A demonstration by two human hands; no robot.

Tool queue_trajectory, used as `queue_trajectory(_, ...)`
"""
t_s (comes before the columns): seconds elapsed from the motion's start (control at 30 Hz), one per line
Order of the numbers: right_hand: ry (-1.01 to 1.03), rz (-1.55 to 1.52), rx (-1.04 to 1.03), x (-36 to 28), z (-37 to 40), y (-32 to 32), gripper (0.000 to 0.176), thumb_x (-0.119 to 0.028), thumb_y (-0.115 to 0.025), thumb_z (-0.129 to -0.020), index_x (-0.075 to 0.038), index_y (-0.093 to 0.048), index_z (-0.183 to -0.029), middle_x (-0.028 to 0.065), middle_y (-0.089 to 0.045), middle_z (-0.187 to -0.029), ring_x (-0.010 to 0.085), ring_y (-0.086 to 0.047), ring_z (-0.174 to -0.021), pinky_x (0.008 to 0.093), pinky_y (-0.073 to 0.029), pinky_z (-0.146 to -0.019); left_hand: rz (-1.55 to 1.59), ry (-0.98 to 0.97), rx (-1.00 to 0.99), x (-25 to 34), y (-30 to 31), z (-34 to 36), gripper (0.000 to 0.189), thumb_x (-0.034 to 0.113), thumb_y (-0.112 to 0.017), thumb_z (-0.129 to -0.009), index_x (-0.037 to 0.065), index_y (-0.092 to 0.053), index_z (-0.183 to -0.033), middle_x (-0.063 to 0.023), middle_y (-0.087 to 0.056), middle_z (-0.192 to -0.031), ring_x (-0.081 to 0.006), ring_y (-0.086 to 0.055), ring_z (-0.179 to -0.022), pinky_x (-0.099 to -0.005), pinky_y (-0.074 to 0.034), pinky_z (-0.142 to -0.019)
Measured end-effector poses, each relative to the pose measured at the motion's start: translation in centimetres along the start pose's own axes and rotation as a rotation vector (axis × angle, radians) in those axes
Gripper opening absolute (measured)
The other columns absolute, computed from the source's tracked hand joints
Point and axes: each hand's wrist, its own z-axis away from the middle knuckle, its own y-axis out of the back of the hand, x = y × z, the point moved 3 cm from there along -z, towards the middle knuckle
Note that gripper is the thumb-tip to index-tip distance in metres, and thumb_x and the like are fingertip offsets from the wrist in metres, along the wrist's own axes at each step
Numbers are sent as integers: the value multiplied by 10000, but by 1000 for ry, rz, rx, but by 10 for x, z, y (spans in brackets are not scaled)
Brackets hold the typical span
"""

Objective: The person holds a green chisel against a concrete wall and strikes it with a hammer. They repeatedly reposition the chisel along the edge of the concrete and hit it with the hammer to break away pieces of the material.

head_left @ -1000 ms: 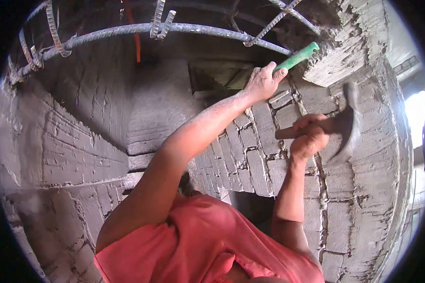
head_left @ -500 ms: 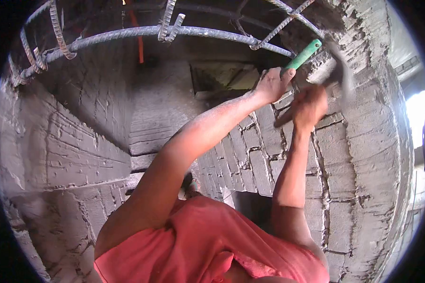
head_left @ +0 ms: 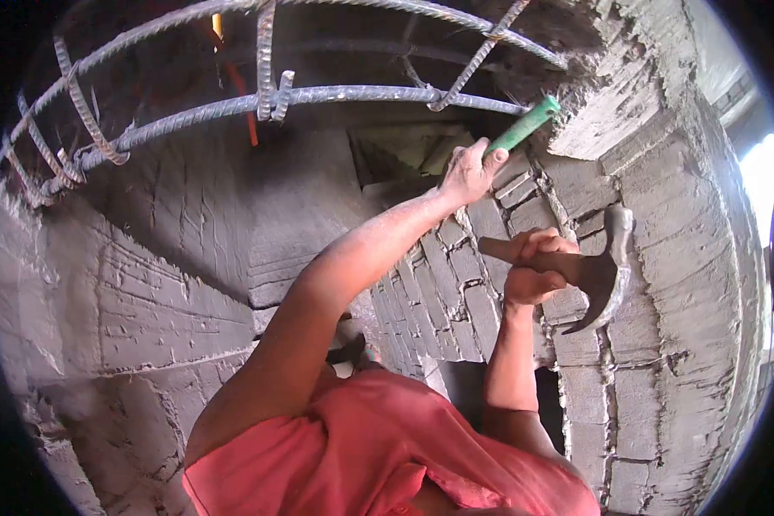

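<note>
My left hand (head_left: 473,172) is closed around a green handle (head_left: 525,126), which slants up to the right below the rebar. The handle's far end lies near the rough concrete edge (head_left: 606,107); whatever is attached at its other end is hidden. Lower and to the right, my right hand (head_left: 537,262) grips the dark shaft of a claw hammer (head_left: 615,267). The hammer lies roughly level over the block wall, its head to the right and its claw pointing down-left, apart from the green handle.
Ribbed rebar (head_left: 335,93) with tied stirrups curves across the top. A block wall (head_left: 645,344) with mortar joints fills the right side. Grooved grey plaster (head_left: 163,301) stands at the left. An orange-red strip (head_left: 252,129) hangs behind the bars.
My right hand and the hammer have moved down, away from the green handle, and the hammer head shows more clearly. My left hand and the green handle sit slightly lower and further left.
</note>
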Motion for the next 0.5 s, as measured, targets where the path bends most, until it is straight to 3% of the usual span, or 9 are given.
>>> queue_trajectory(0.17, -67, 57, -16, -3, -11, 1, 748, -810, -521, -789, -84, -453, -954, 58, -453, -670, 147, -468, -520, 282, -426, -432, 87, -53, -50, -5, 0, -11, 714, 665, -350, -970, -16, -551, -892, -241, -538, -705, -464, -555, -692, -485, -430, -620)
queue_trajectory(0.27, 45, 72, -36, 3, -22, -1, 670, -743, -495, -873, -73, -481, -890, 49, -467, -648, 148, -487, -523, 292, -412, -437, 91, -18, -50, 8, 9, -10, 710, 660, -428, -947, -27, -589, -869, -280, -576, -720, -489, -605, -755, -503, -448, -629)
queue_trajectory(0.33, -21, 642, -172, 38, -36, 3, 615, -651, -430, -963, -65, -496, -789, 34, -484, -612, 143, -487, -509, 308, -391, -445, 45, 49, -110, 17, 12, -10, 654, 603, -421, -976, -17, -592, -856, -273, -592, -749, -498, -598, -774, -501, -452, -639)
queue_trajectory(0.4, -301, 644, -206, 59, -72, -7, 461, -389, -490, -1005, -2, -554, -762, 172, -531, -632, 326, -543, -579, 422, -404, -537, -8, 31, -54, 20, 5, -9, 656, 587, -355, -1000, -19, -550, -843, -241, -545, -723, -446, -565, -717, -480, -432, -654)
queue_trajectory(0.43, -370, 635, -186, 40, -77, -12, 438, -363, -446, -1025, 10, -540, -815, 168, -519, -637, 344, -509, -585, 433, -409, -568, -18, 14, -83, 23, 6, -6, 656, 587, -355, -1000, -19, -550, -843, -241, -545, -723, -446, -565, -717, -480, -432, -654)
queue_trajectory(0.47, -355, 623, -154, 38, -74, -8, 438, -363, -446, -1025, 10, -540, -815, 168, -519, -637, 344, -509, -585, 433, -409, -568, -49, 50, -108, 25, 9, -8, 656, 587, -351, -1000, -19, -548, -847, -250, -554, -737, -456, -572, -739, -488, -432, -669)
queue_trajectory(0.5, -248, 614, -158, 33, -66, -3, 577, -536, -390, -991, -22, -521, -764, 99, -497, -599, 247, -491, -528, 383, -398, -517, -80, 91, -122, 27, 11, -9, 655, 587, -347, -1000, -19, -546, -851, -259, -564, -752, -465, -579, -761, -495, -432, -684)
